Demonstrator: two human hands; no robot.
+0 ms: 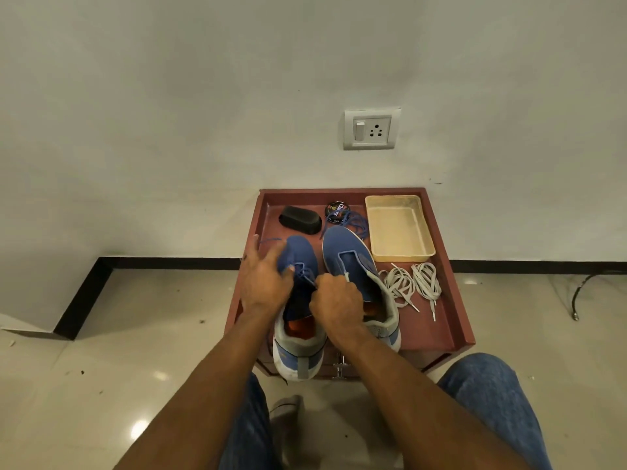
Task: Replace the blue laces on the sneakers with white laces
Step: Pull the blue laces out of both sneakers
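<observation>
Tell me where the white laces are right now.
In the head view the white laces lie in two loose bundles on the red tray's right side, just right of the right sneaker and in front of the yellow plastic tub.

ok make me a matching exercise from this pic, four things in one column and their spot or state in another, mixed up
Things:
1. white laces
2. yellow tray
3. polish tin
4. left sneaker

Places or states:
A. empty, back right corner of the table
B. bundled, on the table right of the right sneaker
C. blue lace partly threaded, both hands on it
D. at the back, beside the black brush

Pairs: 1-B, 2-A, 3-D, 4-C
</observation>
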